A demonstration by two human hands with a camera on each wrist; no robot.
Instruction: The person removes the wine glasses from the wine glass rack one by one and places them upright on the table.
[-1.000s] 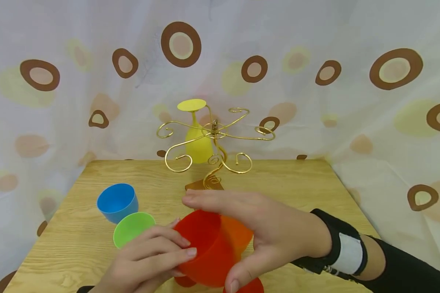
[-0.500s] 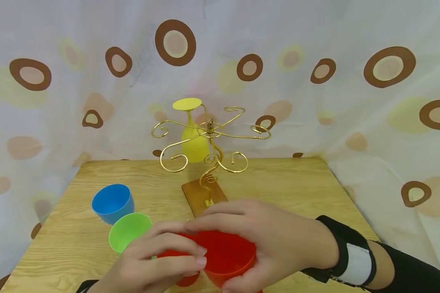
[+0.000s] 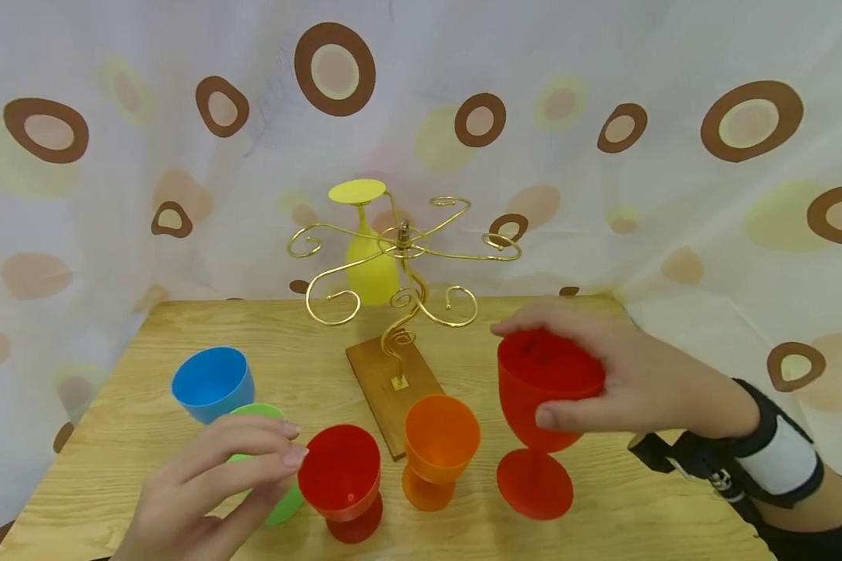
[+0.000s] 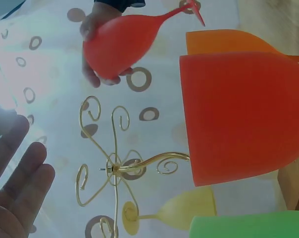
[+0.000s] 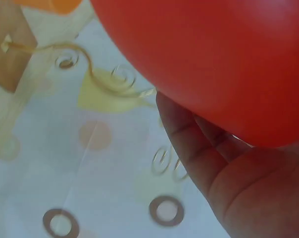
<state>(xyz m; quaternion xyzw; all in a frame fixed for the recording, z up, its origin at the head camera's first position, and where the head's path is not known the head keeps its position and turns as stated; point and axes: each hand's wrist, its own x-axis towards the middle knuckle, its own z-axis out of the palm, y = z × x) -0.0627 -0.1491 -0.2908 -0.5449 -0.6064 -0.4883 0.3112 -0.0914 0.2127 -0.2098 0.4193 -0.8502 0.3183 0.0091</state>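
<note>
My right hand (image 3: 645, 382) grips a red plastic goblet (image 3: 522, 397) by its bowl, fingers along the far side and thumb on the near side. Its stem and round foot hang below, right of the orange goblet (image 3: 438, 448). In the right wrist view the red bowl (image 5: 214, 64) rests against the fingers. My left hand (image 3: 210, 487) holds nothing, its fingertips right by the rim of a second red goblet (image 3: 340, 475) standing upright. A green goblet (image 3: 285, 506) stands partly hidden behind that hand. Farther back is a blue one (image 3: 214, 386), its lower part out of sight.
A gold wire rack with curled arms stands on a wooden base (image 3: 372, 374) in the middle of the table (image 3: 288, 335). From its back left arm a yellow goblet (image 3: 372, 273) hangs upside down. A patterned cloth (image 3: 407, 93) encloses the table.
My right hand has carried the red goblet off to the right, away from the group. My left hand, earlier close against the goblet, has drawn back left, and the standing goblets show more fully.
</note>
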